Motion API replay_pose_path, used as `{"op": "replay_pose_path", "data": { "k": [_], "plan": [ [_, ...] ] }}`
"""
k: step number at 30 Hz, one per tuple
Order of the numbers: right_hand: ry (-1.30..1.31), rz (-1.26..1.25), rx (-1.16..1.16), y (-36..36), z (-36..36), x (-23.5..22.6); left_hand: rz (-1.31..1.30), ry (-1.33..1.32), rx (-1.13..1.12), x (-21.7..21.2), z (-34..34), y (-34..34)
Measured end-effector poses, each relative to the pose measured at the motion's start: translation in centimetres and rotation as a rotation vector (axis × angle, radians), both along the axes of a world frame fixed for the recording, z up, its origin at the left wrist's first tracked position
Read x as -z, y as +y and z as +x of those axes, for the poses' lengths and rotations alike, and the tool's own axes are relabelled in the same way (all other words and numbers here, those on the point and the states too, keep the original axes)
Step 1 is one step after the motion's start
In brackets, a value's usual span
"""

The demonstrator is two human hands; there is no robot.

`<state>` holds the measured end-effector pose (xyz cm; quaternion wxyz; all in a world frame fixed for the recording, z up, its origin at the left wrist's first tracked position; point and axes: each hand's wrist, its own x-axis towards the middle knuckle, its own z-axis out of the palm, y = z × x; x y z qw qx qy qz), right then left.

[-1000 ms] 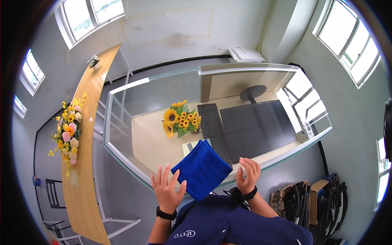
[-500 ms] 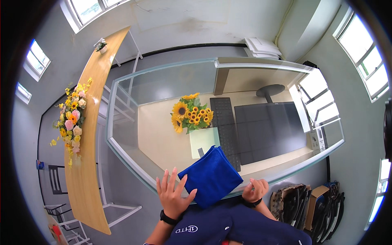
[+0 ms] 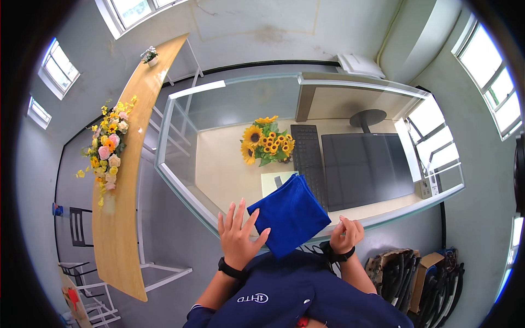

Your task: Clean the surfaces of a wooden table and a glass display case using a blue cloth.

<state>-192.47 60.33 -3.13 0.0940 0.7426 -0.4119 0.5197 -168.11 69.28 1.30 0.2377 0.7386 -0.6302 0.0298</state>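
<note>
A folded blue cloth (image 3: pixel 292 216) lies at a slant over the near edge of a glass-topped case (image 3: pixel 197 216), close to my body. My left hand (image 3: pixel 239 240) is open beside the cloth's left side, its fingers spread and the forefinger tip at the cloth's edge. By the right corner of the cloth, my right hand (image 3: pixel 346 235) is closed, with fingers curled in and nothing showing in them. Beneath the glass are sunflowers (image 3: pixel 266 141), a black keyboard (image 3: pixel 309 158), a dark monitor (image 3: pixel 367 170) and a pale square pad (image 3: pixel 270 183) partly hidden by the cloth.
A long wooden table (image 3: pixel 117 240) stands to the left, bearing a flower arrangement (image 3: pixel 106 147) and a small potted plant (image 3: pixel 149 56). Cardboard boxes (image 3: pixel 429 262) and black tube-like items (image 3: pixel 402 276) sit on the floor at right. A dark chair (image 3: pixel 81 227) is beyond the table.
The blue cloth has shifted away from me over the glass and covers more of the pale pad. My right hand's fingers have drawn closer together. The whole view has shifted slightly.
</note>
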Motion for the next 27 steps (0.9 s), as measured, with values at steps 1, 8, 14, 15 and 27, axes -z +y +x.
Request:
{"op": "replay_pose_path", "data": {
  "k": [1,8,14,15,27],
  "plan": [
    [-0.005,-0.009,0.001,0.1,0.0,-0.2,-0.013,0.007,0.003,0.0,-0.1,0.1],
    [-0.009,0.098,0.001,0.6,0.1,-0.4,-0.018,0.029,0.011,0.5,-0.1,0.9],
    [-0.014,0.084,-0.013,-0.1,0.2,0.0,0.023,0.230,0.137,-0.5,-0.6,1.5],
    [-0.003,0.095,-0.019,-0.2,0.1,0.0,0.042,0.242,0.145,-1.3,-0.9,1.4],
    [0.048,0.128,-0.050,-0.2,0.0,-0.3,0.120,-0.066,0.369,-0.1,-4.9,-0.3]
  ]
}}
